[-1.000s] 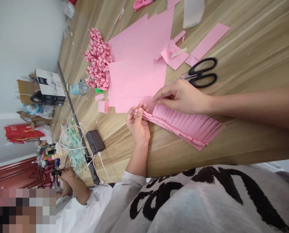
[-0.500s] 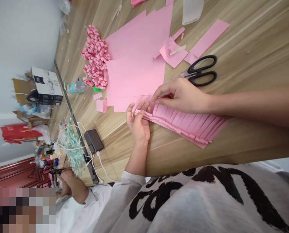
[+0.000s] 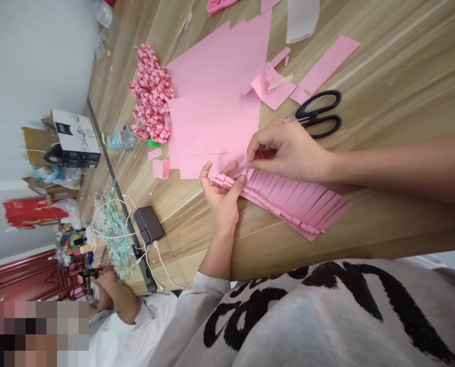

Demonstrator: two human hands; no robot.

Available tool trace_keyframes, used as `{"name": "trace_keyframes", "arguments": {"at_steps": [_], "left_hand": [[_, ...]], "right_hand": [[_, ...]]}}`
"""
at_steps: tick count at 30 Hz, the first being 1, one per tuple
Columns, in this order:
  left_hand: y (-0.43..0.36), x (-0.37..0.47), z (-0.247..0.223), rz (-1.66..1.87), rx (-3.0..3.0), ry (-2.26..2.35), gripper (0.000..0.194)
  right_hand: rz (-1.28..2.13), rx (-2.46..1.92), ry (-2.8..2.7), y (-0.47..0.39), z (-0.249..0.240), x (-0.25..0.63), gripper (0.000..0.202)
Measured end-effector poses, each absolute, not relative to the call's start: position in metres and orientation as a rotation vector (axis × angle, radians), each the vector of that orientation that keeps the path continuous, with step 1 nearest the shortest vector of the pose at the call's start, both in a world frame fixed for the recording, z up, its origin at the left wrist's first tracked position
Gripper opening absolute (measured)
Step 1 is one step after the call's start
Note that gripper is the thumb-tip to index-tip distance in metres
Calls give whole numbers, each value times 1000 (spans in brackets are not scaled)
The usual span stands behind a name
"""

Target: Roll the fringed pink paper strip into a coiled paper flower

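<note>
A sheet of pink paper (image 3: 288, 191) is cut into a fringe of narrow strips, with a row of small folded loops along its edge nearest me. My left hand (image 3: 224, 199) grips the paper's left end, thumb on the looped edge and fingers behind. Just right of that thumb, my right hand (image 3: 288, 153) pinches the end of a fringe strip between thumb and forefinger. Its other fingers curl in. Black-handled scissors (image 3: 319, 114) lie beyond my right hand, their blades partly hidden by it.
Flat pink paper sheets (image 3: 215, 117) lie ahead, with curled pink paper flowers (image 3: 151, 97) at their left. Pink scraps (image 3: 273, 84) are near the scissors. A bottle (image 3: 121, 138), a black adapter (image 3: 149, 224) with white cables and a co-worker's arm (image 3: 118, 295) are at the left.
My left thumb has slid right along the looped edge, and the fringed paper has shifted slightly left. My right hand has moved slightly right, still pinching at the fringe.
</note>
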State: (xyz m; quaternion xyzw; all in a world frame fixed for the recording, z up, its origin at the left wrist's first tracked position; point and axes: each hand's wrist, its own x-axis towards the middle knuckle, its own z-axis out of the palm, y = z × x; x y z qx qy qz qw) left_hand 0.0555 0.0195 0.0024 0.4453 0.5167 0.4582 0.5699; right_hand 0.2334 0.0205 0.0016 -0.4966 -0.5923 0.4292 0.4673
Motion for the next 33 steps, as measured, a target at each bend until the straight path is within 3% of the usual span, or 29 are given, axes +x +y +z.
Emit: {"name": "trace_keyframes", "arguments": {"at_steps": [5,16,33], "left_hand": [[21,55,1,1071,1086,1235,83],[23,54,-1,1138,1053,1199,80],[24,45,-11,1065,1163,1126,70]], "right_hand": [[1100,-1206,-1516,21,-1,234,3],[1095,-1075,-1543,22,-5,234,27],[1157,-1035,-1491,21,-6,232,14]]}}
